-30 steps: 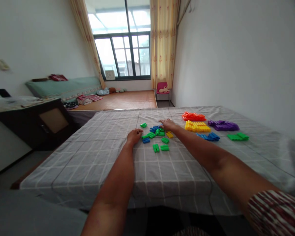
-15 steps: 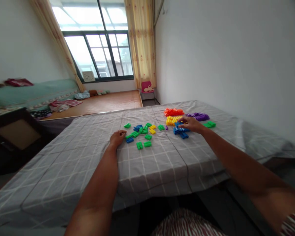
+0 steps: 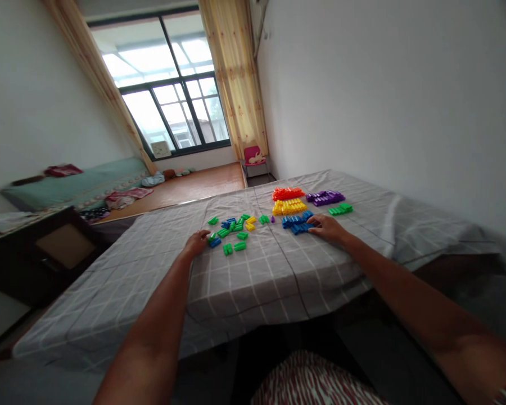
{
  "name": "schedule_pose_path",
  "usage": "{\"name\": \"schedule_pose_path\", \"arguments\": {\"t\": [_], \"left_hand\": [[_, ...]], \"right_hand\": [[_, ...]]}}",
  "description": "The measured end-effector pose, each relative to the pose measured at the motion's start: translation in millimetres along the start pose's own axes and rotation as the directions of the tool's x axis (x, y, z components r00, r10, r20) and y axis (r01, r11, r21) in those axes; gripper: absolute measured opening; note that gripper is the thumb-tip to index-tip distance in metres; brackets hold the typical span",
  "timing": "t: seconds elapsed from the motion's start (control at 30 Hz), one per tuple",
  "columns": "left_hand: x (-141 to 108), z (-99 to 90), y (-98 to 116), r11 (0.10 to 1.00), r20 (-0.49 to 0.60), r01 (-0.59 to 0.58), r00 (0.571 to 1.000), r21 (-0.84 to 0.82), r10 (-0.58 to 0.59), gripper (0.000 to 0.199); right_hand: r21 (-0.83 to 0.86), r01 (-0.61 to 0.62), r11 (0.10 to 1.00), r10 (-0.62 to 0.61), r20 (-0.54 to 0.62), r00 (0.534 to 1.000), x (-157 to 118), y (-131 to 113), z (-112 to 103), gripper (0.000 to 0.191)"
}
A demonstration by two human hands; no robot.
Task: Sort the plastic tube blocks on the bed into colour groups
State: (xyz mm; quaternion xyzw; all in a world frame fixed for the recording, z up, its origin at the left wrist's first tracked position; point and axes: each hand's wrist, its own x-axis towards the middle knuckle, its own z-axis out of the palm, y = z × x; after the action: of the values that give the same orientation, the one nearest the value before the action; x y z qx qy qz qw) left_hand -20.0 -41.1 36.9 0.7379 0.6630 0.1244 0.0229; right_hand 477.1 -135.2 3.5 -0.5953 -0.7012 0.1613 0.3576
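Small ridged plastic building blocks lie on a grey checked cloth. My left hand [image 3: 197, 243] rests at the left end of a loose mixed group, its curled fingertips closed at a green block [image 3: 211, 237]. A blue block [image 3: 215, 243] lies just below that one. My right hand [image 3: 328, 228] reaches in from the right, with thumb and fingers pinched at the right edge of a blue block pile [image 3: 294, 223]; the fingers hide part of the block there. More green blocks [image 3: 236, 226] and a yellow block [image 3: 250, 226] lie between my hands.
Behind the blue pile sit yellow blocks [image 3: 289, 207] and red-orange blocks [image 3: 287, 194]. Purple blocks [image 3: 325, 197] and a green row [image 3: 340, 209] lie to the right, towards the white wall [image 3: 383, 101]. A pink chair [image 3: 253, 156] stands beyond the table [image 3: 253, 275].
The blue pile now has flatter, neater rows, and my right hand has moved down to its right edge. My left hand stays by the same green block. The camera view has shifted slightly.
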Motion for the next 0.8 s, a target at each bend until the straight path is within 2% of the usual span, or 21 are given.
{"name": "schedule_pose_path", "arguments": {"t": [0.2, 0.37, 0.6, 0.8], "left_hand": [[-22.6, -0.2, 5.5, 0.994, -0.036, 0.065, 0.997, -0.085, -0.069, 0.040], [-19.1, -1.3, 16.5, 0.994, -0.123, -0.008, 0.992, -0.113, -0.006, 0.037], [20.5, 0.0, 35.0, 0.978, -0.069, -0.170, 0.984, -0.121, 0.163, 0.037], [71.7, 10.0, 60.3, 0.969, 0.048, -0.216, 0.973, -0.123, 0.224, 0.031]], "right_hand": [[0.101, -0.094, 0.990, 0.105, -0.117, 0.988, -6.1, 13.8, 1.6, 0.033], [0.146, -0.172, 0.974, 0.190, -0.117, 0.975, -3.8, 26.2, 2.0, 0.041], [0.147, -0.195, 0.970, 0.217, -0.147, 0.965, -3.4, 29.7, 3.6, 0.044], [0.224, -0.218, 0.950, 0.257, -0.161, 0.953, -4.8, 26.5, 4.0, 0.041]]}}
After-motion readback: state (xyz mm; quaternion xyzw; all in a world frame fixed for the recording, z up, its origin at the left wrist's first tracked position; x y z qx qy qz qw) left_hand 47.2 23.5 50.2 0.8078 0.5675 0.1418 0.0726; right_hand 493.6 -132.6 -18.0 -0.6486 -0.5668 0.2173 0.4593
